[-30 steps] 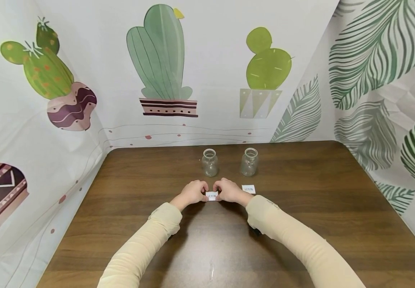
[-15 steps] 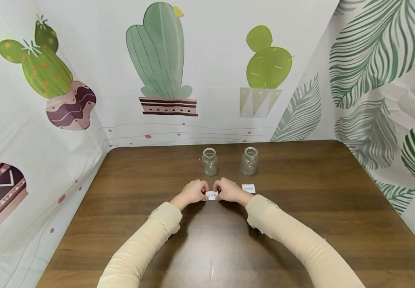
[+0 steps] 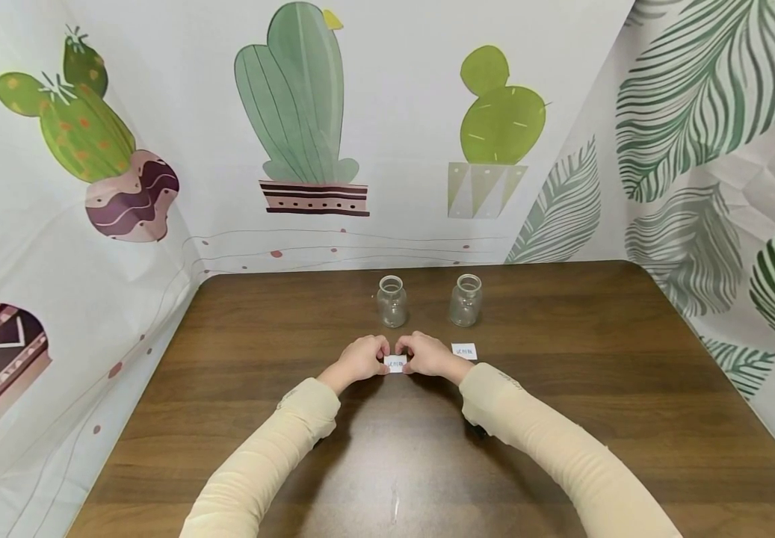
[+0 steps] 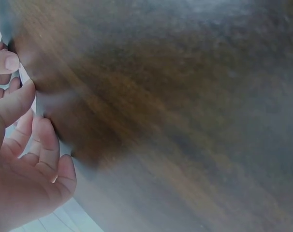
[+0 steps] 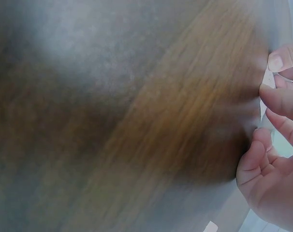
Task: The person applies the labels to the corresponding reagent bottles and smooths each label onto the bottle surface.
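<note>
In the head view my left hand [image 3: 360, 359] and right hand [image 3: 429, 355] meet near the middle of the table. Between them, each pinches one side of a small white paper label [image 3: 395, 364] with blue writing. Only a thin strip of this paper label [image 5: 268, 77] shows between thumbs and fingers in the right wrist view. A second white label [image 3: 464, 351] with similar blue writing lies just beyond my right wrist. Behind the hands stand two clear glass jars, a left jar [image 3: 392, 303] and a right jar [image 3: 465, 302], both upright and without lids.
The brown wooden table [image 3: 279, 314] runs back to a white wall hanging [image 3: 400, 142] printed with cacti. More of the hanging, with leaf prints, borders the right side. The left jar stands straight behind the held label, the right jar behind the loose one.
The hands keep their hold on the label and stay almost in place. My right fingertips shift very slightly left. The head view tilts down a little.
</note>
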`<state>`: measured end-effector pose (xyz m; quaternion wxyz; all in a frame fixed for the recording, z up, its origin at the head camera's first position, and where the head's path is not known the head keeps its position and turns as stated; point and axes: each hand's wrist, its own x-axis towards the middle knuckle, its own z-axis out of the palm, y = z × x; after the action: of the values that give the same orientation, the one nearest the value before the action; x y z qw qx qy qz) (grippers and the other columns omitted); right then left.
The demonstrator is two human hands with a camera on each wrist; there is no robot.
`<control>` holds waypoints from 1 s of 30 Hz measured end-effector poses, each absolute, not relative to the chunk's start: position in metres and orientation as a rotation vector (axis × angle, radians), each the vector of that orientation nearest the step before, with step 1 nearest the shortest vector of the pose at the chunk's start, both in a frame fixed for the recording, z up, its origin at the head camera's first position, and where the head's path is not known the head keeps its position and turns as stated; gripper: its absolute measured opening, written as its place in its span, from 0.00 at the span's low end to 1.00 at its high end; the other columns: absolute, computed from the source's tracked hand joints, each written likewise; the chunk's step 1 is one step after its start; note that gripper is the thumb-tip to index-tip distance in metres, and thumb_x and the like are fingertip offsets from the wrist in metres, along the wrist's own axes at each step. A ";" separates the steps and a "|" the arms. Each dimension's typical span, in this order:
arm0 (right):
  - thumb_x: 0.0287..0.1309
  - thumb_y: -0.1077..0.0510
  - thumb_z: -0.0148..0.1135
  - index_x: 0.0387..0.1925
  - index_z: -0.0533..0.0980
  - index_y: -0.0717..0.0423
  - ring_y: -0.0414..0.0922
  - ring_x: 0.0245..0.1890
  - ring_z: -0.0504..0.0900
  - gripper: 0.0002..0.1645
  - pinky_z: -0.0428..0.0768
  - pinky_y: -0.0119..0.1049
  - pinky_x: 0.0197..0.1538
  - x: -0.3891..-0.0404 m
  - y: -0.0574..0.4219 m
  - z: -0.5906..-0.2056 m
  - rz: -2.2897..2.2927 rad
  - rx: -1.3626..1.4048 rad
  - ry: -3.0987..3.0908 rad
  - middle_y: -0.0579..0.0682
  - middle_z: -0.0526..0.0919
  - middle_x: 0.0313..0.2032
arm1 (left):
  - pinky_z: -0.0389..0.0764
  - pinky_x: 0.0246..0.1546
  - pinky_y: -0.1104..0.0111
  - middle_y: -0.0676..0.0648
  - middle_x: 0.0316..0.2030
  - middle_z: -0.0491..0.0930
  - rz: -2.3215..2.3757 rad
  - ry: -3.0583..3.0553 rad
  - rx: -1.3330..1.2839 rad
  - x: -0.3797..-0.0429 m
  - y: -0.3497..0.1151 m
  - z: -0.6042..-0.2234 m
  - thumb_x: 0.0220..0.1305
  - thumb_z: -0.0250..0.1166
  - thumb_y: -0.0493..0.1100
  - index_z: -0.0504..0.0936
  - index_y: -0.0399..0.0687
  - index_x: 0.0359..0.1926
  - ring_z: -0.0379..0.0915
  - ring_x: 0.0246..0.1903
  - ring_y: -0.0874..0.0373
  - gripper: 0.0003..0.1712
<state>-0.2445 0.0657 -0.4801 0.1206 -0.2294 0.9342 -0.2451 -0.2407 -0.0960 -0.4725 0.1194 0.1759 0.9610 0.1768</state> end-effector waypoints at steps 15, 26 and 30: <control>0.35 0.63 0.68 0.32 0.71 0.49 0.42 0.27 0.69 0.18 0.65 0.34 0.28 -0.244 0.065 -0.479 -0.735 -0.638 2.710 0.46 0.71 0.26 | 0.70 0.30 0.66 0.50 0.29 0.75 0.514 2.848 0.550 -0.237 -0.098 -0.472 0.42 0.70 0.44 0.75 0.47 0.35 0.71 0.31 0.57 0.17; 0.37 0.67 0.62 0.27 0.68 0.50 0.40 0.19 0.69 0.15 0.63 0.31 0.22 -0.240 0.065 -0.479 -0.875 -0.595 2.701 0.43 0.72 0.19 | 0.69 0.25 0.70 0.51 0.26 0.79 0.657 2.862 0.576 -0.230 -0.098 -0.474 0.45 0.68 0.40 0.70 0.47 0.30 0.73 0.25 0.59 0.14; 0.37 0.70 0.59 0.25 0.68 0.54 0.39 0.21 0.69 0.13 0.64 0.29 0.25 -0.239 0.068 -0.480 -1.044 -0.594 2.672 0.44 0.71 0.19 | 0.70 0.26 0.71 0.50 0.26 0.81 0.757 2.855 0.554 -0.228 -0.098 -0.474 0.46 0.67 0.39 0.70 0.47 0.30 0.75 0.26 0.60 0.13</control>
<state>-0.2394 0.0684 -0.4800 0.1058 -0.2017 0.9070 -0.3543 -0.2278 -0.0977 -0.4737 0.0681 0.1839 0.9478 0.2512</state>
